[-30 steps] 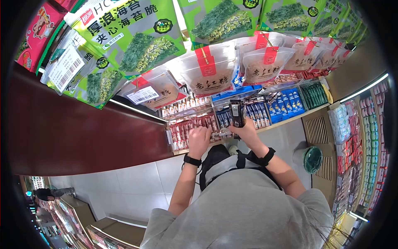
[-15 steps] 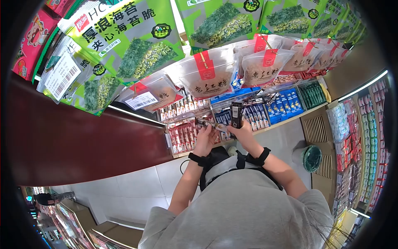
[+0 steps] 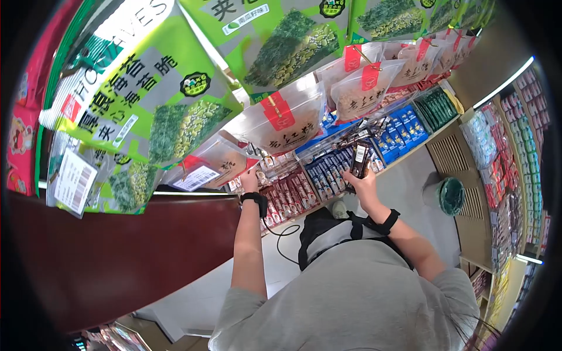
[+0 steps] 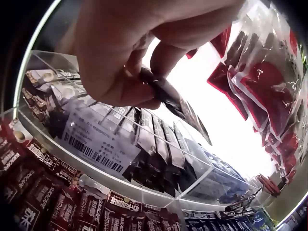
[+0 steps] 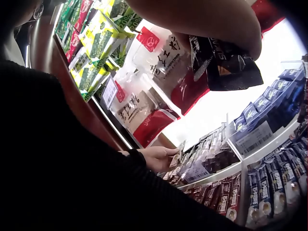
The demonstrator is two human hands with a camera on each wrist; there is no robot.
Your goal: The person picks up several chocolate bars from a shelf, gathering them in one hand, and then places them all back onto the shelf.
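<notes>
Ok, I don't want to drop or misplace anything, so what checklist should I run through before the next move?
1. Left hand has a pinch on the dark packet: ok.
2. Right hand grips the black packaging: ok.
3. Right hand free for another item: not ok, the packaging occupies it.
4. Barcode label below the left hand uncovered: ok.
5. Packet matches the pale-topped sachets behind that label: cannot tell.
6. Packet's printing readable: not ok in the left wrist view.
</notes>
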